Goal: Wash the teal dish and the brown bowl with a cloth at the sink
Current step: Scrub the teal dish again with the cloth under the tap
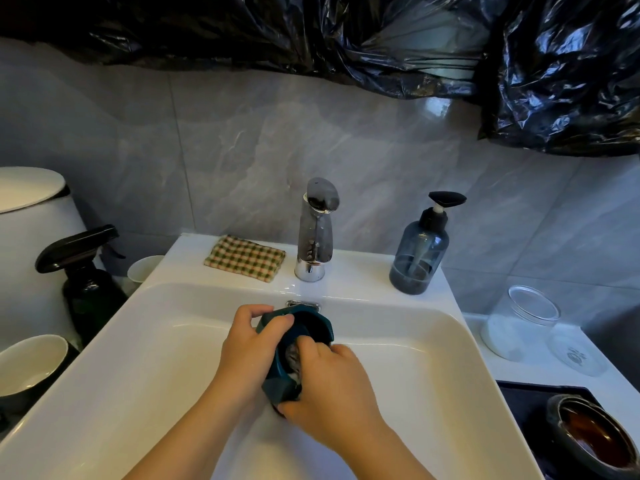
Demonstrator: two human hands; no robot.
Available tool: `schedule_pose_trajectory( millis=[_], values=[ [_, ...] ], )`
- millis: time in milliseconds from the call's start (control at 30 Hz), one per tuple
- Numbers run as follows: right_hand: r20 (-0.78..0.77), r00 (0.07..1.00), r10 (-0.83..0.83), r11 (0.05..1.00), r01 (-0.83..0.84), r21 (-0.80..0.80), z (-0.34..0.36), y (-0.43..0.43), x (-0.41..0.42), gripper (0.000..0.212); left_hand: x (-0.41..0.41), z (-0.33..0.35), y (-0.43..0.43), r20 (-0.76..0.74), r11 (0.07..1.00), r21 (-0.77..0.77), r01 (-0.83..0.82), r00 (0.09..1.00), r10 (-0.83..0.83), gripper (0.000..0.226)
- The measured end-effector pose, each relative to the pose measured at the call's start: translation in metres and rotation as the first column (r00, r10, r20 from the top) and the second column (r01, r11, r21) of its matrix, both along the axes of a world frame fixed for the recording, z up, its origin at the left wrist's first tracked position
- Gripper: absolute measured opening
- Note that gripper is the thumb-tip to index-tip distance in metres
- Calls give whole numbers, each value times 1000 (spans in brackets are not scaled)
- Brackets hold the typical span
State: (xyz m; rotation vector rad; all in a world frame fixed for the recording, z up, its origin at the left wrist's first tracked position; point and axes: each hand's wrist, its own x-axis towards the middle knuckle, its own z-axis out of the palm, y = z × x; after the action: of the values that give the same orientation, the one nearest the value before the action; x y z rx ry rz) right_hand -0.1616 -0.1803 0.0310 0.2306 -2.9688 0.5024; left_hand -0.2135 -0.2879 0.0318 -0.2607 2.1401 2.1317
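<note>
Over the middle of the white sink (433, 341), my left hand (249, 348) grips the rim of the teal dish (311, 327), which is tilted on its side. My right hand (329, 382) presses a grey cloth (293, 358) into the dish's hollow, and most of the cloth is hidden by my fingers. The brown bowl (595, 434) sits on a dark tray (519, 400) at the lower right, outside the sink.
A chrome tap (315, 233) stands behind the basin, with a checked cloth (246, 258) to its left and a soap pump bottle (420, 251) to its right. A glass jar (519, 323) and its lid (578, 355) stand right. A spray bottle (83, 271) and white cups (31, 362) sit left.
</note>
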Motion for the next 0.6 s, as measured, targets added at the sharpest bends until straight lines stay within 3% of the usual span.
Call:
schedule_pose_trajectory(
  millis=[100,167,200,233,267,367,433,467,533,600],
  values=[
    [249,968,-16,924,109,-366,8,2,0,49,0,-1,-1,-10,1000,-5,-15,1000,14,23],
    [355,933,63,703,211,-680,10,-1,2,48,1,-1,1,-4,1000,-3,-1,1000,1,28],
    [356,930,96,617,225,-754,11,-1,4,47,1,-1,2,3,1000,1,15,1000,-15,28],
    [340,933,117,601,206,-772,13,-1,5,45,0,0,2,10,1000,5,27,1000,-27,26],
    [322,938,125,666,161,-728,14,1,6,41,0,0,2,13,999,12,29,999,-29,22],
    [181,978,105,956,-49,-290,16,11,7,33,-3,-1,-2,14,1000,11,17,1000,-17,20],
    [108,990,95,995,-93,-29,18,14,6,32,-3,-1,-3,8,999,-13,30,1000,-30,21],
    [101,991,92,995,-94,18,19,14,7,33,-4,-2,-3,10,999,-13,34,999,-34,20],
    [157,982,102,991,-85,-108,24,16,9,39,-4,-4,-3,22,1000,-9,28,999,-27,18],
    [253,964,81,906,35,-422,31,25,9,41,-6,-4,-4,28,1000,-7,16,999,-16,15]
  ],
)
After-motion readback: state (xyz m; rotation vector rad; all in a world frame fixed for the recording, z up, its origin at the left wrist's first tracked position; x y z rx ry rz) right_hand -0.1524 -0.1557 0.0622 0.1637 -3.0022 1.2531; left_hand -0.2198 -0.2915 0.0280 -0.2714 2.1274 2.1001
